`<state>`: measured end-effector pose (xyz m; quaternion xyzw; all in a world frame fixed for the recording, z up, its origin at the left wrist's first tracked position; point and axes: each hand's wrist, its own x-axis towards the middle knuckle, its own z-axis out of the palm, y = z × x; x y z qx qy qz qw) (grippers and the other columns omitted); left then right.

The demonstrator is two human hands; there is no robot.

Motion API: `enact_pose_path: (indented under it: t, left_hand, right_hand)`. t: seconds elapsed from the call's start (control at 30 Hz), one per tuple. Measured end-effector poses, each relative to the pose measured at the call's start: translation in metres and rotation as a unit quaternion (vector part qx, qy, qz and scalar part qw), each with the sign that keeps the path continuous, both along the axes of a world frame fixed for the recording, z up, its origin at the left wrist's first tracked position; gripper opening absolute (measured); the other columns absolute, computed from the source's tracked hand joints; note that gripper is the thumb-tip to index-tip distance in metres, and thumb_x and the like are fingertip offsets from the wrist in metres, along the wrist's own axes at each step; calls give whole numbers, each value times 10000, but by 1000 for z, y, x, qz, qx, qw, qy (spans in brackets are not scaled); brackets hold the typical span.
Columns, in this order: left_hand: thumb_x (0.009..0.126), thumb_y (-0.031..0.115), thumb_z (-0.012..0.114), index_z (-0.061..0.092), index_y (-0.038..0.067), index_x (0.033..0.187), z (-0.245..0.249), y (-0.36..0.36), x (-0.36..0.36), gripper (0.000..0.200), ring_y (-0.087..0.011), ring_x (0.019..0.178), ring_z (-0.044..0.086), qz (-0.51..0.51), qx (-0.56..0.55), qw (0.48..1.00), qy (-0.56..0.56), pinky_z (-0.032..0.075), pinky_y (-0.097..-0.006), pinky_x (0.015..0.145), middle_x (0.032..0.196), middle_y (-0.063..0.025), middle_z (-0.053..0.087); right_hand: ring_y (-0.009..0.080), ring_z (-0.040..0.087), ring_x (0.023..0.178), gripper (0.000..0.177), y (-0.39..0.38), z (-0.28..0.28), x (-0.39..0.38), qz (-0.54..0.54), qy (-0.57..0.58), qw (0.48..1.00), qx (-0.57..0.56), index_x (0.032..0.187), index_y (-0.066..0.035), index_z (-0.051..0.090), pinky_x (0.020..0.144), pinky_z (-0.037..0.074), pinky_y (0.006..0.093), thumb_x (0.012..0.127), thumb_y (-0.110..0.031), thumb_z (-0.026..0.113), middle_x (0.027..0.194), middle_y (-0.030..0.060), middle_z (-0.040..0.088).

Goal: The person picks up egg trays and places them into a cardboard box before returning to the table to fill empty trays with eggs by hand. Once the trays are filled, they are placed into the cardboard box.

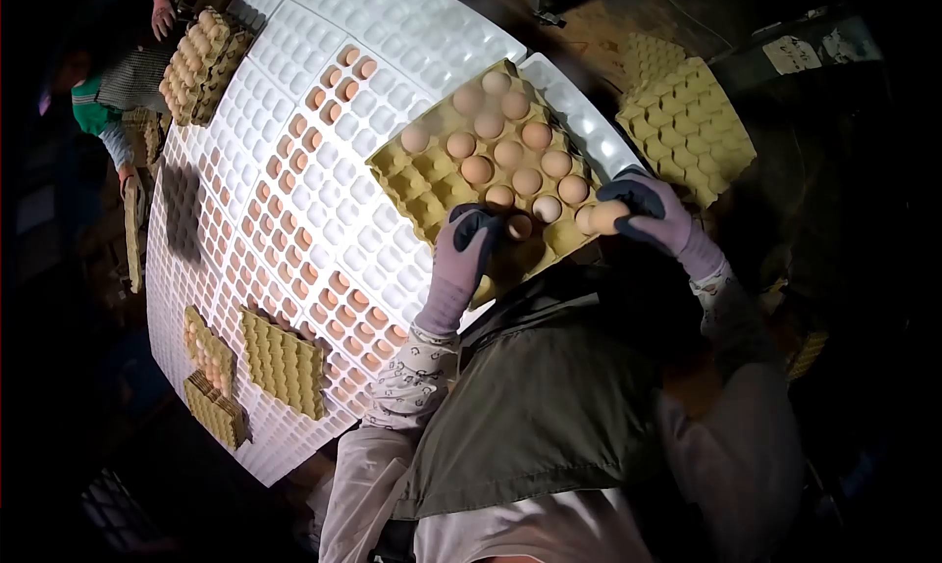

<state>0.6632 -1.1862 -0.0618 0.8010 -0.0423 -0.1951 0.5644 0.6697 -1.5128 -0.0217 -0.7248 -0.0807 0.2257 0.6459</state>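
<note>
A tan pulp egg tray (417,185) lies tilted over the corner of the white surface, with brown eggs (508,154) in many of its cups and bare cups along its left side. My left hand (461,254), in a lilac glove with dark fingertips, is curled at the tray's near edge, its fingertips against an egg (518,227). At the tray's right corner, my gloved right hand (653,217) grips an egg (608,216). Another egg (586,219) sits right beside that one, partly covered by it.
White cupped panels (343,185) spread leftward, many cups holding eggs. Stacked empty trays (687,121) stand at right. More trays (283,362) rest on the panels at lower left. Another person (93,111) is at the far left edge by a loaded tray stack (204,67).
</note>
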Motion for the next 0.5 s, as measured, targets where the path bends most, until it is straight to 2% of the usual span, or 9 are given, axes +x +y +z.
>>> enact_pose_path:
  t: [0.07, 0.13, 0.2, 0.27, 0.33, 0.4, 0.43, 0.47, 0.5]
  left_hand:
    - [814, 285, 751, 580, 92, 1191, 22, -27, -7, 457, -371, 976, 637, -95, 281, 948, -119, 537, -448, 808, 1107, -172, 604]
    - [810, 303, 750, 569, 139, 1291, 26, -45, -5, 540, -379, 1010, 651, -171, 387, 901, -96, 552, -459, 821, 1193, -179, 594]
    - [821, 306, 733, 595, 160, 1278, 30, -44, 1, 499, -373, 999, 652, -133, 331, 928, -111, 555, -459, 823, 1187, -171, 585]
    - [840, 311, 710, 627, 178, 1257, 34, -34, 4, 445, -365, 978, 653, -50, 204, 963, -170, 556, -463, 824, 1188, -166, 572]
    - [855, 306, 691, 654, 188, 1237, 53, -45, 14, 402, -346, 999, 650, -119, 298, 930, -178, 550, -460, 844, 1217, -154, 557]
    - [847, 297, 665, 678, 158, 1215, 48, -70, 17, 394, -311, 1057, 607, -173, 416, 876, -172, 535, -439, 851, 1260, -125, 541]
    - [838, 299, 664, 681, 143, 1207, 35, -80, 15, 401, -305, 1065, 588, -185, 449, 842, -235, 532, -428, 843, 1259, -115, 540]
    - [829, 300, 662, 683, 128, 1198, 19, -87, 12, 408, -298, 1073, 569, -199, 478, 802, -297, 529, -417, 836, 1258, -106, 538]
    - [819, 301, 661, 685, 113, 1189, 7, -93, 10, 415, -292, 1080, 550, -211, 506, 757, -357, 526, -407, 828, 1258, -96, 537]
  right_hand:
    - [145, 588, 1089, 507, -20, -7, -3, -100, 146, 966, 186, 1207, 39, 604, 948, 487, 309, 726, -61, 730, 1205, 74, 621]
    - [232, 622, 1078, 538, -10, -16, -7, 57, -56, 987, -137, 1264, -78, 603, 944, 512, 382, 763, -177, 771, 1226, 90, 579]
    - [337, 628, 1057, 527, 23, -9, -10, 190, -210, 837, -468, 1237, -177, 613, 902, 533, 452, 761, -284, 812, 1259, 121, 520]
    - [335, 634, 1049, 506, 22, -9, -10, 183, -207, 845, -458, 1204, -158, 612, 882, 539, 457, 756, -279, 814, 1250, 124, 529]
    - [334, 644, 1040, 492, 18, -4, -2, 120, -198, 893, -385, 1186, -120, 590, 855, 549, 445, 767, -256, 808, 1222, 129, 568]
    - [339, 649, 1047, 508, 6, -19, 6, -16, -19, 991, -133, 1236, -58, 546, 875, 551, 426, 810, -210, 779, 1187, 164, 613]
    - [344, 649, 1050, 526, 3, -27, 10, -86, 68, 994, 15, 1268, -37, 528, 891, 551, 418, 827, -199, 764, 1177, 177, 624]
    - [350, 630, 1064, 548, 8, -19, 12, -120, 34, 992, 4, 1319, -99, 551, 938, 543, 432, 830, -222, 769, 1253, 177, 588]
    - [344, 615, 1086, 549, 13, -16, 15, -46, -60, 984, -162, 1322, -134, 566, 948, 539, 433, 825, -235, 775, 1293, 166, 568]
